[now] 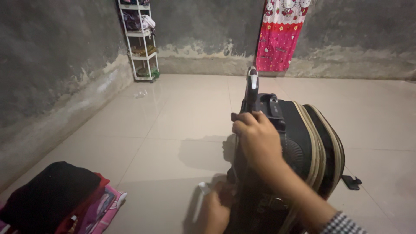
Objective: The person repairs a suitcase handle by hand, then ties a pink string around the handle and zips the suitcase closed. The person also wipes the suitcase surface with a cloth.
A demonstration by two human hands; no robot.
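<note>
Dim room w/ rough grey walls (52, 52), stained near base. Glossy pale floor tiles (182, 117). White shelf rack (139, 41) in corner; pink-red patterned cloth (279, 37) hanging on back wall.

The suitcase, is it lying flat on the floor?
No, the black suitcase stands upright on the tiled floor, with the right hand gripping its top near the handle.

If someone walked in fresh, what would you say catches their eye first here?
First, the black suitcase standing upright on the tiled floor, with the right hand on its top edge and the left hand low at its side. Next, the bright pink patterned cloth hanging on the far wall, and the stack of folded clothes at lower left.
</note>
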